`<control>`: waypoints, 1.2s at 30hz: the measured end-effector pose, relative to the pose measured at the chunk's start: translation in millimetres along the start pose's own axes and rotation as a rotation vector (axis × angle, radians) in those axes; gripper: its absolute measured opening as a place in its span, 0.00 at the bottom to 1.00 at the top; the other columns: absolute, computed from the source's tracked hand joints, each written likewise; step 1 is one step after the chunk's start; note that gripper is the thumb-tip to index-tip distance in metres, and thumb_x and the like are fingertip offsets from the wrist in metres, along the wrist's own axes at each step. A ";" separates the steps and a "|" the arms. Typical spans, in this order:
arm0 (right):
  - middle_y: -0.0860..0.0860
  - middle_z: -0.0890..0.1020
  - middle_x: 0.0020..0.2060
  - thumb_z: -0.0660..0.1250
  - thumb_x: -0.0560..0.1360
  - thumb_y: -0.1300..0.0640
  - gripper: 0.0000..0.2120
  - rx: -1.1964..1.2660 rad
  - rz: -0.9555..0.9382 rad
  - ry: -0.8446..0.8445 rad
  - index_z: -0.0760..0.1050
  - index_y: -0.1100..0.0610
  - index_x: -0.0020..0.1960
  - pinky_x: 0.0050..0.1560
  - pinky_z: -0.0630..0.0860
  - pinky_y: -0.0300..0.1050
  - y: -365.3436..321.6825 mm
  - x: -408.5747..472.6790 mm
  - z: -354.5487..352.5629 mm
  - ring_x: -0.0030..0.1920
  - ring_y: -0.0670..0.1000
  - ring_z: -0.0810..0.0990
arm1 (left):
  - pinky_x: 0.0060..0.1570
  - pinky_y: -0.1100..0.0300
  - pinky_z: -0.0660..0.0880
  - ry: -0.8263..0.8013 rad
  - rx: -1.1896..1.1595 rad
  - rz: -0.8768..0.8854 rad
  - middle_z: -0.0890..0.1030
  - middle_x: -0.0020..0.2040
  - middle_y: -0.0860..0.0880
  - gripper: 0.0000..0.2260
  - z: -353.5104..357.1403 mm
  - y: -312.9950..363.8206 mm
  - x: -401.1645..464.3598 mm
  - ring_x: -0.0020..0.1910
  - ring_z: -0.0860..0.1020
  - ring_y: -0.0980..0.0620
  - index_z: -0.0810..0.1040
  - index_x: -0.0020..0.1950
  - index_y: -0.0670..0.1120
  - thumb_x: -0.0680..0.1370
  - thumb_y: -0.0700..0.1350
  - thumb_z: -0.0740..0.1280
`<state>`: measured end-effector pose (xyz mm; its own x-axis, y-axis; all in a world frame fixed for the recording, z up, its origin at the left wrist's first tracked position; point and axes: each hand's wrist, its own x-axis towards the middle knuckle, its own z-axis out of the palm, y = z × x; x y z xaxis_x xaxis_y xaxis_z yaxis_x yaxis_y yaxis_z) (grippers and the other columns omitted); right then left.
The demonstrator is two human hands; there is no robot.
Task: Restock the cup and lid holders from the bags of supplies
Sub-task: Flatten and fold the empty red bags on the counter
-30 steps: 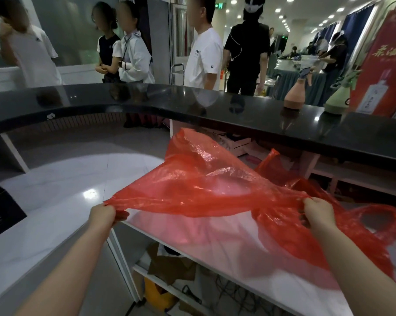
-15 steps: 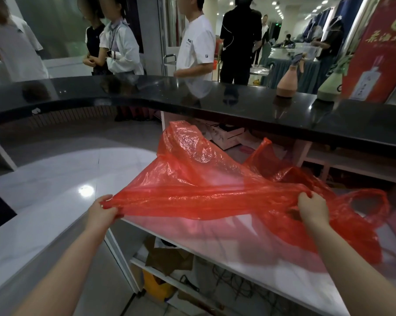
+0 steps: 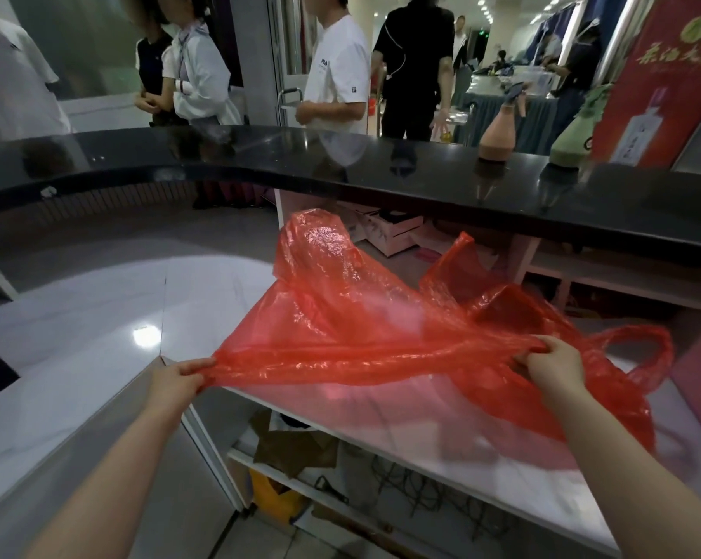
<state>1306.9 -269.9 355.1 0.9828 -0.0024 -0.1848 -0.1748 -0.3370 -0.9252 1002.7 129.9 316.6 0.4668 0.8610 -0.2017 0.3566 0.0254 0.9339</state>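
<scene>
Bag-wise, only one red plastic bag (image 3: 381, 316) is seen, stretched out over the near edge of the white bench (image 3: 99, 316). One thin edge of it is pinched by the left hand (image 3: 177, 379) at the near corner where the white bench bends, fingers and thumb closed tight on the film. The other end is bunched up and gripped by the right hand (image 3: 554, 367), closer to the right side of the bench, with a handle loop (image 3: 655, 357) flopping out beyond it. So both grips are closed on the same bag, and it's pulled fairly taut between them.

The bag looks flat and see-through with no bulk in it, so it's judged to be pretty much empty. No cups, lids or holders can be made out anywhere on the bench, so how full the holders are can't be told. Best guess: this bag's contents are already dealt with, and the bag itself is being flattened or folded. Whatever restocking remains is out of view.

Further back, two spray bottles (image 3: 498, 135) are parked on the raised black counter (image 3: 341, 163), and a few people are standing beyond it. Boxes and cables are stashed on the shelf (image 3: 292, 478) under the bench.
</scene>
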 end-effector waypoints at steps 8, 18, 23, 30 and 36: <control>0.52 0.63 0.74 0.73 0.63 0.62 0.48 -0.598 -0.489 -0.114 0.54 0.50 0.77 0.70 0.65 0.55 -27.9 -32.1 7.3 0.73 0.58 0.61 | 0.72 0.37 0.52 -0.155 0.587 0.346 0.56 0.78 0.44 0.26 25.6 39.6 -22.6 0.77 0.51 0.44 0.65 0.74 0.51 0.76 0.46 0.67; 0.46 0.72 0.67 0.62 0.65 0.66 0.34 -0.427 -0.493 -0.547 0.68 0.46 0.69 0.47 0.76 0.39 -64.4 -46.1 0.7 0.58 0.45 0.76 | 0.72 0.36 0.42 -0.364 1.055 0.473 0.49 0.79 0.49 0.33 122.2 33.0 -10.4 0.77 0.46 0.44 0.48 0.77 0.59 0.76 0.68 0.53; 0.44 0.75 0.64 0.65 0.71 0.64 0.27 -0.421 -0.539 -0.433 0.72 0.48 0.68 0.62 0.68 0.41 -66.0 -46.0 23.9 0.63 0.43 0.72 | 0.70 0.33 0.41 -0.451 1.141 0.344 0.47 0.79 0.48 0.34 147.9 7.8 -19.2 0.77 0.44 0.41 0.48 0.77 0.60 0.74 0.71 0.51; 0.45 0.78 0.59 0.66 0.73 0.60 0.19 -0.375 -0.544 -0.411 0.75 0.50 0.64 0.51 0.70 0.31 -65.9 -27.2 73.5 0.55 0.45 0.78 | 0.69 0.50 0.63 -0.100 0.836 0.645 0.72 0.70 0.48 0.21 127.8 34.9 -12.6 0.70 0.67 0.48 0.69 0.71 0.48 0.80 0.55 0.58; 0.49 0.81 0.57 0.65 0.73 0.64 0.19 -0.407 -0.528 -0.422 0.77 0.54 0.62 0.62 0.71 0.44 -84.1 0.1 136.6 0.59 0.48 0.77 | 0.57 0.59 0.68 0.001 0.488 0.665 0.78 0.59 0.48 0.13 107.7 69.2 42.8 0.59 0.74 0.50 0.77 0.61 0.45 0.78 0.38 0.61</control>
<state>1313.6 -113.0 387.6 0.8097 0.5838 0.0597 0.4244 -0.5123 -0.7467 1134.5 113.8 340.9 0.7040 0.6188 0.3485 0.3174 -0.7131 0.6252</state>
